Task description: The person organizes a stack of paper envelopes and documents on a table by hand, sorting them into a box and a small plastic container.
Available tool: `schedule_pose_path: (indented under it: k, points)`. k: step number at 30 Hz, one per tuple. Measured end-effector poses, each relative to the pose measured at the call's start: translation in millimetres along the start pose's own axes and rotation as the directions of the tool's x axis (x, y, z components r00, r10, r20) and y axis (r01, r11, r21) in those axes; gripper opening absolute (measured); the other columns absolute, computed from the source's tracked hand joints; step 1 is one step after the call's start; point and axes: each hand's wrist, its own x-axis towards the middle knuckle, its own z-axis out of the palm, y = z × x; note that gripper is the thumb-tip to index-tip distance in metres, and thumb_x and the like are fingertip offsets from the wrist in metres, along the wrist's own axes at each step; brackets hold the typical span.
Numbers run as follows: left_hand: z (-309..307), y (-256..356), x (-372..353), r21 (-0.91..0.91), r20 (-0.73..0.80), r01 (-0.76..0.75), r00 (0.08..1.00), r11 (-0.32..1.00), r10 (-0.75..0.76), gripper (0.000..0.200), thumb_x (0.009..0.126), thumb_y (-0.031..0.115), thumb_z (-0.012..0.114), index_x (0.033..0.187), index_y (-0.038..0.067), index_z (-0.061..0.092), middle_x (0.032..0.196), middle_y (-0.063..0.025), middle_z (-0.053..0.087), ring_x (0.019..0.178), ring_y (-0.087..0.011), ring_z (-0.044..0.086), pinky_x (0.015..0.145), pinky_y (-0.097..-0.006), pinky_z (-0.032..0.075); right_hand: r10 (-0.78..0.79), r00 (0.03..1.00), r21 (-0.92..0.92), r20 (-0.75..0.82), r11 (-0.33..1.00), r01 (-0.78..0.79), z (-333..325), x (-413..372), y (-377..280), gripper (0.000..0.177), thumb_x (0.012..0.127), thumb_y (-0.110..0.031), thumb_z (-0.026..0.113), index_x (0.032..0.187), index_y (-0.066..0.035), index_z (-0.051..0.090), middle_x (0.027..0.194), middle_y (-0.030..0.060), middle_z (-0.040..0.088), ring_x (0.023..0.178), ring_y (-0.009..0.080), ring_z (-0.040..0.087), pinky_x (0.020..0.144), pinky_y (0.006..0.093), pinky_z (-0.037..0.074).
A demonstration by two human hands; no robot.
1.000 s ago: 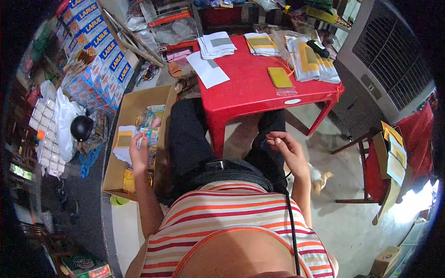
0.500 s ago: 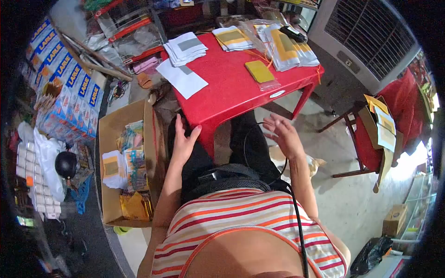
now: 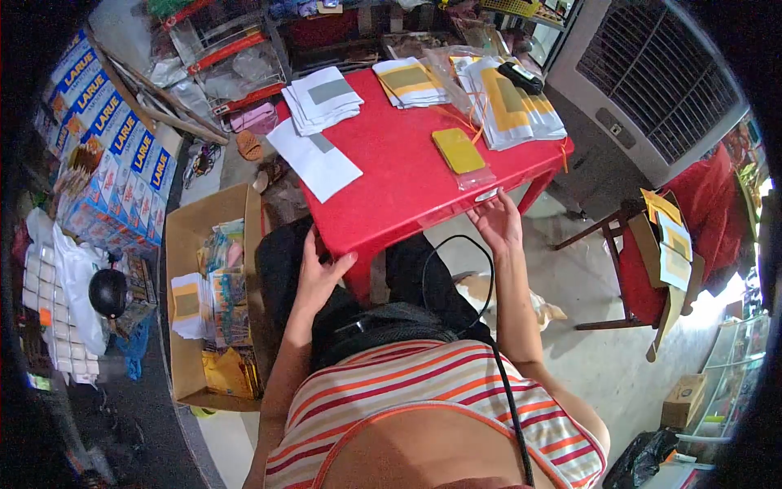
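A red plastic table [image 3: 383, 175] stands before me. My left hand [image 3: 318, 273] is at its near left corner, thumb and fingers apart. My right hand [image 3: 497, 222] touches the table's near edge by a white label, its fingers spread and palm up. On the tabletop lie a stack of white and grey sheets [image 3: 322, 96], a loose white sheet [image 3: 314, 167], yellow-and-white sheets [image 3: 407, 81], a yellow pad [image 3: 458, 151] and a larger pile [image 3: 505, 106] with a black object [image 3: 520, 77] on it.
An open cardboard box [image 3: 183, 375] with packets stands on the left, near stacked LARUE cartons [image 3: 114, 122] and a black helmet [image 3: 108, 293]. A red chair [image 3: 639, 277] with papers is on the right. Behind my right forearm, a white and tan animal [image 3: 476, 291] is partly hidden. A black cable [image 3: 491, 301] hangs before me.
My right hand has moved from below the table's edge up to it. My left hand has shifted to the near left corner. The table appears nearer and lower in view.
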Motion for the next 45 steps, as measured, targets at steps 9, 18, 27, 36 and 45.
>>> schedule_pose_path:
  k: [9,18,27,36,45]
  points:
    - [-16,2,0,0.028,0.027,0.113,0.993,0.993,-0.113,0.095,0.082,0.013,0.079,0.153,0.007,0.017,0.142,-0.0154,0.042,0.13,-0.0271,0.045,0.103,-0.0434,0.044,0.113,0.994,-0.109,-0.001,0.988,-0.112,4,-12,-4,0.027,0.093,-0.013,0.054,0.118,-0.003,0.057,0.118,0.0109,0.062,0.11,0.0265,0.059,0.099,0.0439,0.048]
    - [-31,14,3,-0.036,0.128,0.15,0.981,0.988,-0.144,0.099,0.079,0.01,0.079,0.155,0.006,0.014,0.151,-0.0183,0.034,0.138,-0.0299,0.038,0.112,-0.0462,0.032,0.219,0.962,-0.372,-0.161,0.89,-0.265,20,-30,-28,0.03,0.098,-0.016,0.052,0.124,-0.002,0.053,0.122,0.0121,0.061,0.112,0.0277,0.06,0.101,0.0428,0.047]
    - [-50,56,67,0.751,-0.069,-0.165,0.943,0.639,0.325,0.07,0.092,0.024,0.065,0.147,-0.003,0.03,0.151,-0.0278,0.031,0.142,-0.041,0.029,0.116,-0.0447,0.025,-0.133,0.991,-0.998,-0.033,0.066,-0.024,81,-53,-106,0.026,0.101,-0.024,0.054,0.104,0.001,0.063,0.093,0.0087,0.068,0.081,0.0128,0.063,0.071,0.0286,0.052]
    - [9,47,111,0.903,0.0,-0.145,0.942,0.405,0.337,0.071,0.091,0.036,0.064,0.139,-0.009,0.038,0.148,-0.0372,0.027,0.138,-0.0542,0.024,0.114,-0.0568,0.021,-0.604,0.746,-0.948,0.281,-0.296,0.118,89,51,-122,0.04,0.093,-0.029,0.064,0.116,0.003,0.057,0.101,0.0199,0.063,0.089,0.0302,0.064,0.082,0.0367,0.05]
    - [26,64,104,0.975,0.045,-0.092,0.973,0.204,0.225,0.071,0.094,0.049,0.054,0.141,-0.003,0.041,0.149,-0.0336,0.029,0.14,-0.0522,0.021,0.115,-0.0615,0.01,-0.616,0.748,-0.938,0.246,-0.346,0.024,88,66,-105,0.049,0.09,-0.036,0.068,0.122,-0.001,0.057,0.099,0.0228,0.063,0.092,0.0363,0.062,0.083,0.0427,0.048]
